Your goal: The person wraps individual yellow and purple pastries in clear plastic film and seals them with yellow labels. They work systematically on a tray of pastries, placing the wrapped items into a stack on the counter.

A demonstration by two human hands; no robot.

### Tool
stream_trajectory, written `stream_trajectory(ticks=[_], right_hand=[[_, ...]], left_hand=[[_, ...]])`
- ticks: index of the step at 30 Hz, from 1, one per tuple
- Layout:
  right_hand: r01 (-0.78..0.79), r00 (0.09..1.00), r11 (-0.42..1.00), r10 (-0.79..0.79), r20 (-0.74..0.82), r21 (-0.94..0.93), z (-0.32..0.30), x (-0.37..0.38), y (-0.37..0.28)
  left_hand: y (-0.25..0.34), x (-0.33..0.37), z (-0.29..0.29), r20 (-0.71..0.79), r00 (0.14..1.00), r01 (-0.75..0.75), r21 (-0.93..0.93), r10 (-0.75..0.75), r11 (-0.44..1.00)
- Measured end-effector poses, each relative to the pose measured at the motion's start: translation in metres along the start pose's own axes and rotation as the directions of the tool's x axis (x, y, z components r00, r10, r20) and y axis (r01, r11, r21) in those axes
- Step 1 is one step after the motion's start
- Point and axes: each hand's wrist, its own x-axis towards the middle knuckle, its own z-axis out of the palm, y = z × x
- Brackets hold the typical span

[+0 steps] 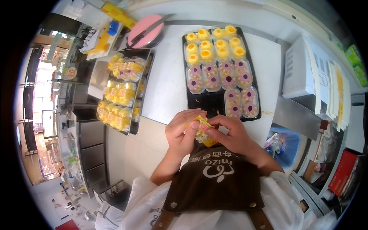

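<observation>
Over the brown apron (214, 184), at close range: left hand (180, 132) with fingers held together and almost straight, thumb bent down onto the front of a small yellow printed packet (202, 132), possibly a bundle of labels, too small to tell for certain. Right hand (232, 132) with thumb and forefinger pinching the same packet from its right side; remaining fingers curled under, largely hidden. Packet thus between both hands, just in front of the near edge of the large black tray (207, 102).

On this tray, nearer part: six clear packs of purple-topped cakes (229, 80), two to a pack, each cake with a dark centre. Farther part: clear packs of yellow cakes (207, 46) with orange centres.

To the right, below table height: blue bin (294, 149) with crumpled wrappers (276, 142) inside. To the left, on the white table (168, 65): second dark tray (134, 53), loaded with clear packs of yellow cakes under yellow labels. Beyond it: pink round stand (140, 25) with a long knife (150, 29) laid across.
</observation>
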Motion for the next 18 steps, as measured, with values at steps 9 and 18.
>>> stream_trajectory(ticks=[9,18], right_hand=[[0.166,0.985,0.961,-0.150,0.086,-0.222,-0.001,0.003,0.000],[0.183,0.983,0.965,-0.176,0.051,-0.187,-0.006,-0.002,0.002]], left_hand=[[0.001,0.003,-0.004,-0.152,0.919,0.247,-0.497,-0.364,0.832],[-0.004,0.006,-0.002,0.025,0.928,0.367,-0.242,-0.372,0.898]])
